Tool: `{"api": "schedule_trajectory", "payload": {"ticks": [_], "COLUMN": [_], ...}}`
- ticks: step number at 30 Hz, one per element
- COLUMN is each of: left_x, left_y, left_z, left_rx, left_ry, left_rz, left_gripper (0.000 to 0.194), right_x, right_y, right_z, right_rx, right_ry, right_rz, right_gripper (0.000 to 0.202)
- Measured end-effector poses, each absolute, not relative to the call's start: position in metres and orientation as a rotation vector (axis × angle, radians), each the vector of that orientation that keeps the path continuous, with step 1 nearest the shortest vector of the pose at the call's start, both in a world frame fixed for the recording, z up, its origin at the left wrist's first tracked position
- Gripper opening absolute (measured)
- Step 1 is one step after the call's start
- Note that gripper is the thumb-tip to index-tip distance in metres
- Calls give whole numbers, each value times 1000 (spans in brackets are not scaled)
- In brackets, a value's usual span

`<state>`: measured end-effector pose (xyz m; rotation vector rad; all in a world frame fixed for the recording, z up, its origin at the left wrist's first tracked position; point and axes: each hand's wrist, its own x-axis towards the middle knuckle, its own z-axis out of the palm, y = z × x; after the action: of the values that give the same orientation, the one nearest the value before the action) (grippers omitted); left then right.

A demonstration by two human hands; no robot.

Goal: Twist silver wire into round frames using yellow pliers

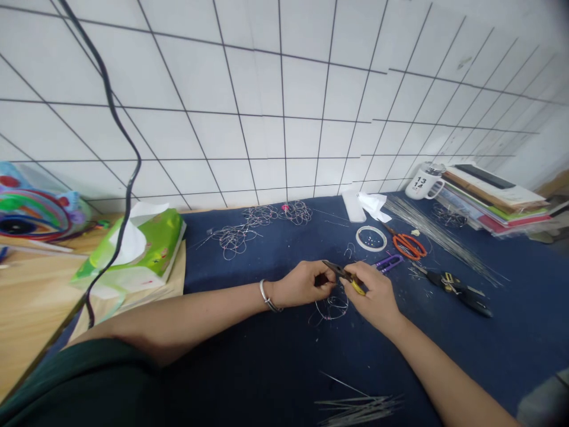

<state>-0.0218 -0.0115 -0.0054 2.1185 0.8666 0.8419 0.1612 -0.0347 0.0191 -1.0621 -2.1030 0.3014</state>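
Note:
My right hand (372, 295) is closed around yellow-handled pliers (341, 271), whose dark jaws point up and left toward my other hand. My left hand (306, 283), with a silver bangle at the wrist, pinches at the jaw tips; the bit between its fingers is too small to make out. Just below both hands is a round wire piece (331, 308) with small pinkish beads, partly hidden by the fingers. Further back on the dark blue cloth (267, 356) lie bent wire flowers (235, 240), and another one (297, 212) has a pink spot.
To the right are orange scissors (409, 246), purple snips (389, 263), black cutters (462, 293), a bead dish (371, 238), long straight wires (438, 231), a white mug (423, 182) and stacked books (498, 198). Short wires (360, 409) lie in front. A green tissue pack (151, 249) sits left, by a hanging cable (128, 196).

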Motion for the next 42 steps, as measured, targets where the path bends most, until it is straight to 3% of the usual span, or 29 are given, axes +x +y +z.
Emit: {"api": "schedule_trajectory", "payload": {"ticks": [29, 42], "left_x": [-25, -22], "left_y": [-9, -9], "left_z": [0, 1], "left_rx": [2045, 1881], "left_ry": [831, 810], "left_rz": [845, 858], "left_gripper": [14, 14], "right_x": [162, 162], "right_y": [-32, -31], "right_z": [9, 7], "right_rx": [-969, -1010], "right_ry": [-2200, -2104], "right_rz": [113, 196], "right_gripper": [14, 13]}}
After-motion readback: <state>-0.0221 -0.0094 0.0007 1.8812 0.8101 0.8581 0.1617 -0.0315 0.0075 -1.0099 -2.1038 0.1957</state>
